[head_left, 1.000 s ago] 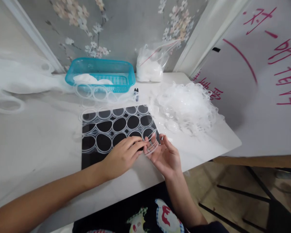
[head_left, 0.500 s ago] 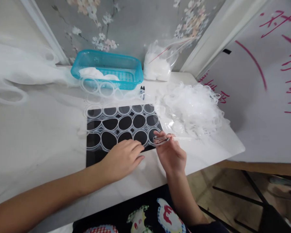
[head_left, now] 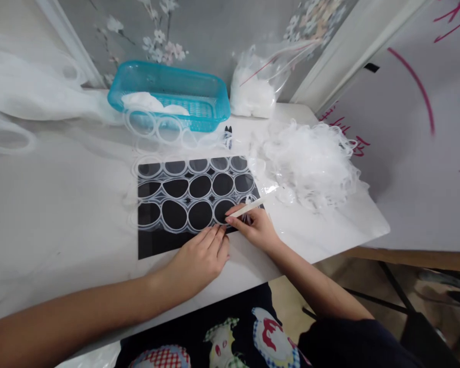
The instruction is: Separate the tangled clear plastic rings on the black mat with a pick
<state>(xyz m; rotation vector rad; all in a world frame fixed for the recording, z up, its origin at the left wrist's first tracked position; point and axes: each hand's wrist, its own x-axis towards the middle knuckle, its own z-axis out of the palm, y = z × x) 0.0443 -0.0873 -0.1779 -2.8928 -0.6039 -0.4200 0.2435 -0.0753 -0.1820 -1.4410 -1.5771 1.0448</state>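
A strip of clear film with rows of white oval rings (head_left: pixel 175 187) lies over a black mat (head_left: pixel 153 249) on the table. My left hand (head_left: pixel 205 255) rests at the mat's front edge, its fingers stretched out flat and pressing on the film beneath the lowest row. Close to its fingertips, my right hand (head_left: pixel 255 225) pinches a slim white stick-like tool (head_left: pixel 249 206). The tool slants up to the right, and its working tip is hidden by my fingers at the lower right ring. Some white ring strands show beside the right fingers.
Behind the mat stands a blue plastic basket (head_left: pixel 210 122) with white pieces inside. A zip bag (head_left: pixel 255 94) of white material sits beside it. White ring scraps (head_left: pixel 310 163) are heaped at right. More white film (head_left: pixel 42 97) lies at left. A whiteboard (head_left: pixel 406 194) flanks the table's right side.
My right hand has turned over and moved left onto the lower right ring, bringing the tool down to the film. My left hand stays by the front edge, fingers now pressed flatter.
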